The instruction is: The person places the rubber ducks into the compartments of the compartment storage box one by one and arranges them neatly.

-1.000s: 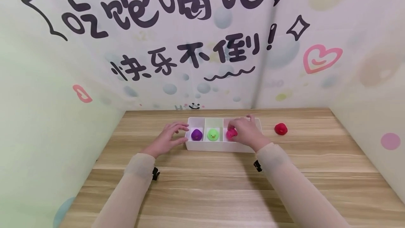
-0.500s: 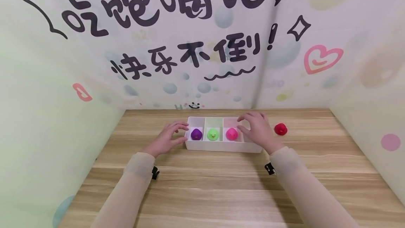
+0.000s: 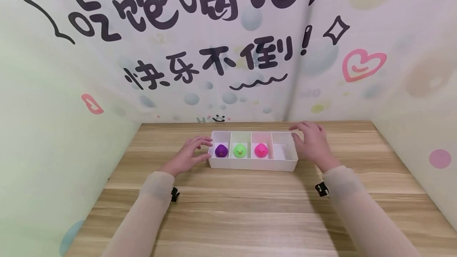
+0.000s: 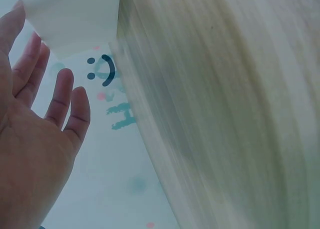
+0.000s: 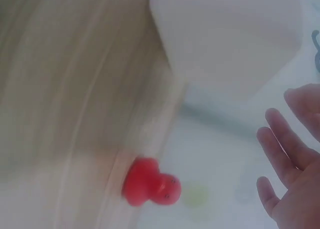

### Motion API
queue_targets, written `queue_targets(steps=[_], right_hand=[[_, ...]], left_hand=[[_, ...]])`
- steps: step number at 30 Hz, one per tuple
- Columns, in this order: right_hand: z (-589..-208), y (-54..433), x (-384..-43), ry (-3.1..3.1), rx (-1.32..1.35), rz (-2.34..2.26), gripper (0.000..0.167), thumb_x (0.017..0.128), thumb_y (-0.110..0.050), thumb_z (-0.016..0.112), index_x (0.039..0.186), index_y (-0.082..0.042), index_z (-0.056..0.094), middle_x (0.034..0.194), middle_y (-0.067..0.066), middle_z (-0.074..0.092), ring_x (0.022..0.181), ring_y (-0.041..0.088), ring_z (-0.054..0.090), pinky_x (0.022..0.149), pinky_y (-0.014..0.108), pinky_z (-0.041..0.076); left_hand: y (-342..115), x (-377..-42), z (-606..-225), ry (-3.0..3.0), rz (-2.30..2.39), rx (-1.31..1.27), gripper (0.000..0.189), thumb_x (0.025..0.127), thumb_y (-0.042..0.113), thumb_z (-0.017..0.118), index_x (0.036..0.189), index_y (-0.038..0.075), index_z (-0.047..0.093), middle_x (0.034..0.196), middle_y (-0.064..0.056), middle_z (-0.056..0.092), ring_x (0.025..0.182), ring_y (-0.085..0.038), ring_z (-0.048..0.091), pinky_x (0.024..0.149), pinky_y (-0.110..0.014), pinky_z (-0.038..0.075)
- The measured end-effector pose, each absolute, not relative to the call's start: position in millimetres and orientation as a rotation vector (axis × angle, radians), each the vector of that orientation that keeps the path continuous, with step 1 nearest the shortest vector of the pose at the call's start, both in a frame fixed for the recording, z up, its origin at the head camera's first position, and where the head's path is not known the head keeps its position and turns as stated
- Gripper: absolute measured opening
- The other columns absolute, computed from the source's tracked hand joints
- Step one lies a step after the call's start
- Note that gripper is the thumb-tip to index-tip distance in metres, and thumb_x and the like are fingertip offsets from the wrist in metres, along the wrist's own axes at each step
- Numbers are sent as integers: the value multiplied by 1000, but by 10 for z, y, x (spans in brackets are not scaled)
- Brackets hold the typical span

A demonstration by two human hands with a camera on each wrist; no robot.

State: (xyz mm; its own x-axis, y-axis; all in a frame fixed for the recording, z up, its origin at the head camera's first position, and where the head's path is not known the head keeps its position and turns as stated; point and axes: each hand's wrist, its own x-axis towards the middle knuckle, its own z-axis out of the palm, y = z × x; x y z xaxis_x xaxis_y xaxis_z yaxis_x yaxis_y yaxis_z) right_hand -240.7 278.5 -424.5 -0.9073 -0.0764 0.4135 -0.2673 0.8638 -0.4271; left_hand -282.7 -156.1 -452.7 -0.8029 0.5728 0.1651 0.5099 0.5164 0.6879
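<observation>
A white box [image 3: 233,164] with a row of compartments stands on the wooden table. From left to right it holds a purple rubber duck [image 3: 221,151], a green rubber duck [image 3: 240,150] and a pink rubber duck [image 3: 261,150]; the rightmost compartment is bare. My left hand [image 3: 189,155] touches the box's left end with relaxed, spread fingers. Just off the box's right end, my right hand [image 3: 314,145] hovers with loose fingers and holds nothing. A red rubber duck [image 5: 150,183] sits on the table in the right wrist view; in the head view my right hand hides it.
The wooden table [image 3: 228,209] meets a white printed wall hanging [image 3: 171,102] right behind the box. Pale walls close off the left and right sides. Black wrist devices show under both sleeves.
My right hand has let go of the pink duck, leaving it in the third compartment, and has moved right past the box's end, covering the red duck. My left hand stays put.
</observation>
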Motion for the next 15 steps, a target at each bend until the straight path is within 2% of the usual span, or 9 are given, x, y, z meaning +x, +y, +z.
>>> queue_targets(steps=[6,15], right_hand=[[-4257,3058,-2385,-2651,173,639,19,95,-12,69,113,-7,71,124,21,66,119,44,55,107,70,25],[-4381,3343,-2380,-2825,48,595,33,92,-18,74,121,-8,66,133,27,58,127,48,46,104,72,20]], left_hand=[[-1554,-2811,-4516,2668,1145,925,40,97,21,73,132,5,64,152,-5,53,136,-32,44,110,-52,45],[-1572,-2806,-4514,2668,1146,921,40,97,20,73,132,3,63,152,-6,53,135,-35,45,110,-54,45]])
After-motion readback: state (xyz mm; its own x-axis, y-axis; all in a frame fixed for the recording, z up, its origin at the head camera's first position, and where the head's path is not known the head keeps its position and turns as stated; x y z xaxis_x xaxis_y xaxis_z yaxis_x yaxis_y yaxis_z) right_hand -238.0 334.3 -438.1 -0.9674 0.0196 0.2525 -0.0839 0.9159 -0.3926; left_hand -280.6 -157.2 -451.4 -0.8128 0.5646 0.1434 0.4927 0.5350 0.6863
